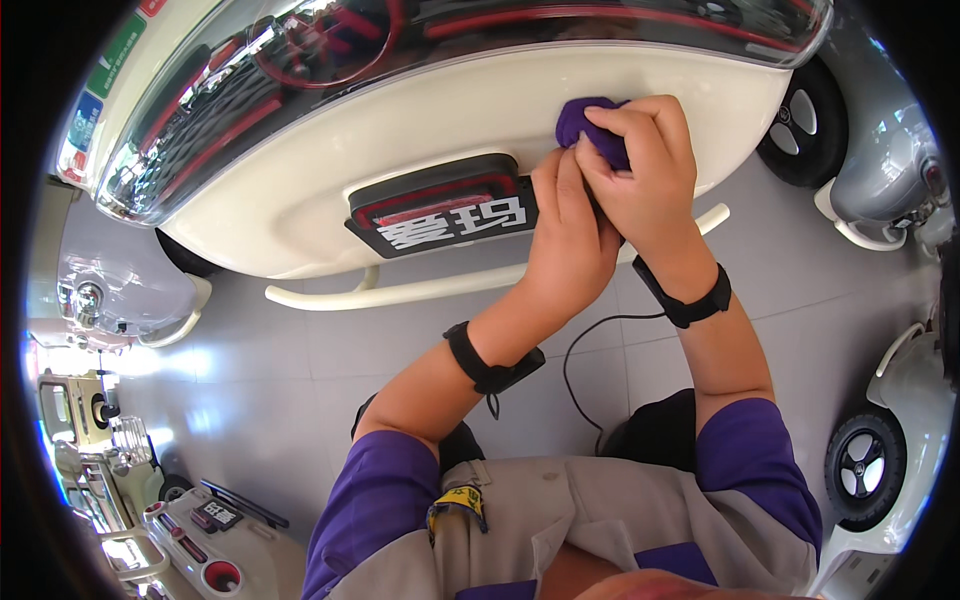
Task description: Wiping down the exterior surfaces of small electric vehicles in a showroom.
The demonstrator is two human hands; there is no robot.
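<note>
A bunched purple cloth (573, 122) rests against the cream rear panel (440, 120) of a small ride-on car, to the right of its plate. My right hand (650, 170) grips the cloth, with thumb and fingers bent around it. Close beside it, my left hand (575, 230) has its fingers pressed together at the cloth's lower edge, touching the right hand. Part of the cloth is hidden beneath the fingers. A black plate with white lettering (450, 228) sits left of my hands under a dark red light bar (440, 195).
Below the panel runs a cream tubular bumper (400, 292). A clear windscreen (600, 25) rises above it. Grey cars stand at left (125, 265) and right (890, 150), with a black wheel (866, 468) at lower right. A black cable (567, 370) hangs from my right wrist strap.
</note>
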